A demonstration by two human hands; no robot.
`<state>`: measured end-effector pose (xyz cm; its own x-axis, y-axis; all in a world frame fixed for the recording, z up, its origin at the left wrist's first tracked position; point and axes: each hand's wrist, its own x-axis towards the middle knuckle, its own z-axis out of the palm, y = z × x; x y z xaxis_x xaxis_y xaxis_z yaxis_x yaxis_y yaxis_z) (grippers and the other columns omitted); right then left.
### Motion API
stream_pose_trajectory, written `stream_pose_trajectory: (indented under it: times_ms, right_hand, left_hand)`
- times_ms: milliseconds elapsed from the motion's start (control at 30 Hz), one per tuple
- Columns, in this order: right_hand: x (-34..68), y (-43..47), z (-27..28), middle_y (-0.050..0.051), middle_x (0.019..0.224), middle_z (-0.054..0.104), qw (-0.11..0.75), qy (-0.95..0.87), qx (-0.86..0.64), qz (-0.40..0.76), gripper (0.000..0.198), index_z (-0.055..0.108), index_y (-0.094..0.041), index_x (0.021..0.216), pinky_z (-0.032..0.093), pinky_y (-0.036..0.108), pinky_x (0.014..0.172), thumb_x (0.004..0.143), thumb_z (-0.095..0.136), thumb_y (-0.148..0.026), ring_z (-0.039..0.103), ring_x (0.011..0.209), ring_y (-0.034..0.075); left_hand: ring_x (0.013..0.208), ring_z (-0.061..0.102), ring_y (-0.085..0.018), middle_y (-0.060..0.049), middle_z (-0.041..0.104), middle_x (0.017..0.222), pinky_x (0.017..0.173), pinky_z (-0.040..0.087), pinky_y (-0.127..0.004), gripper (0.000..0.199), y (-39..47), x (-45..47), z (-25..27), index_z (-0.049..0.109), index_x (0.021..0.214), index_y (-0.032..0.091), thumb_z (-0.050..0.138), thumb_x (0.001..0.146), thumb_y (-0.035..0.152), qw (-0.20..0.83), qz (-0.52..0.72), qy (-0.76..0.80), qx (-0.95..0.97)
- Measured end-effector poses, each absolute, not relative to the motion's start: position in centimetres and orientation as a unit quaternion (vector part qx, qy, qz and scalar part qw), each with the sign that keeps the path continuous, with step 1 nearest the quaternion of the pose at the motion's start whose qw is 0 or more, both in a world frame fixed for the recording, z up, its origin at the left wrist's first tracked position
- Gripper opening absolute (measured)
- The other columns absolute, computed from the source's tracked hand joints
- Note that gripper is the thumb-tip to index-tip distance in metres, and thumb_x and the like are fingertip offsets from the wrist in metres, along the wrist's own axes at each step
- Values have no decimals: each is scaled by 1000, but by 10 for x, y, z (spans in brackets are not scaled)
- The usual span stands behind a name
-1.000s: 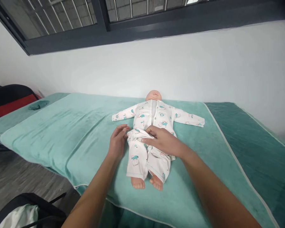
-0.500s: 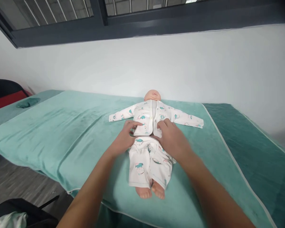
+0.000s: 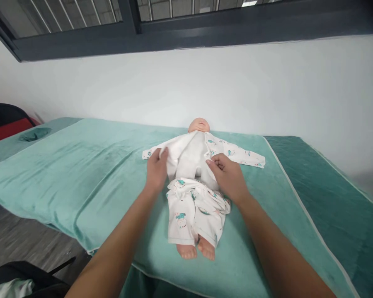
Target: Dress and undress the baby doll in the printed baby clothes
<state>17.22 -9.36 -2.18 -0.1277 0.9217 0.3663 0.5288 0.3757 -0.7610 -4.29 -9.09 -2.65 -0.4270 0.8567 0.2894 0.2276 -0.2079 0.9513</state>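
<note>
A baby doll (image 3: 199, 124) lies on its back, head toward the wall and bare feet toward me. It wears a white printed jacket (image 3: 245, 155), spread apart at the front so that its plain white inside shows, with both sleeves stretched sideways. My left hand (image 3: 157, 169) pinches the jacket's left front panel and holds it folded outward. On the other side, my right hand (image 3: 226, 174) is closed on the edge of the right front panel. White printed pants (image 3: 182, 215) cover the doll's legs, bunched at the waist.
The doll rests on a massage bed with a light green cover (image 3: 112, 165); darker green cloth (image 3: 323, 186) shows at its right end. A face hole (image 3: 35, 134) is at the left end. Behind stands a white wall (image 3: 267, 87). A black chair (image 3: 25, 277) is at lower left.
Both front panels of the jacket have been drawn apart and turned outward. My left hand has moved left and up with its panel; my right hand has shifted slightly right.
</note>
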Motion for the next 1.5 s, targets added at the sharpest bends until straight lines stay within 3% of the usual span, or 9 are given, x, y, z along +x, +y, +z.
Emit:
stream_pose_trajectory:
  times_ms: [167,333,533,700,867,1100,1267,1400,1500]
  right_hand:
    - [175,-88,-30,-7,59,46,536,-578,-494,366,29,50,-23,82,32,26,49,89,55,-52,40,48,12]
    - [182,-79,-37,-7,58,39,597,-510,-516,343,30,50,-23,86,28,24,47,87,55,-53,33,49,11]
    - [232,-72,-51,-5,61,48,638,-423,-597,240,33,54,-22,93,36,26,48,82,58,-52,45,50,13]
    - [282,-98,-65,2,66,62,525,-453,-709,128,40,62,-17,114,46,34,62,82,57,-40,56,54,19]
    - [301,-119,-79,5,68,67,351,-546,-758,61,40,67,-21,117,40,35,67,87,49,-39,61,68,24]
    - [303,-116,-82,9,81,71,319,-488,-812,11,39,69,-26,117,34,35,61,88,47,-38,57,66,25]
    - [293,-116,-85,11,96,69,219,-544,-810,-1,39,69,-27,117,38,35,62,89,45,-40,60,75,25]
    - [283,-115,-86,14,109,61,329,-601,-725,-74,34,70,-19,106,47,39,78,86,47,-36,60,92,26]
    - [263,-119,-78,10,97,63,439,-656,-615,7,26,67,-19,95,49,37,84,87,50,-36,60,88,23]
  left_hand:
    - [62,54,-13,-1,60,73,58,44,-26,33,-80,-94,-54,57,87,17,63,79,49,335,689,580,278]
    - [54,52,-17,1,53,56,56,40,-29,24,-86,-120,-68,54,81,21,46,88,42,176,494,747,408]
    - [81,61,-28,-12,68,87,66,38,-33,23,-89,-121,-62,58,101,21,44,90,35,69,396,801,443]
    - [86,64,-34,-16,71,95,64,36,-35,32,-93,-116,-61,57,114,21,38,93,36,23,308,833,458]
    - [85,65,-36,-18,71,96,64,36,-36,35,-99,-118,-61,55,119,21,35,94,35,9,290,844,451]
    - [88,64,-34,-18,69,98,66,40,-37,35,-108,-126,-65,55,120,22,37,95,36,5,276,858,433]
    - [109,57,-35,-17,66,105,82,45,-42,30,-105,-124,-72,58,116,19,45,90,27,-33,268,816,511]
    - [118,49,-36,-19,60,123,96,41,-48,35,-104,-120,-74,59,118,14,48,85,16,-100,311,757,566]
    - [117,51,-33,-14,64,117,99,41,-46,28,-108,-109,-74,63,110,18,49,87,19,-41,393,675,623]
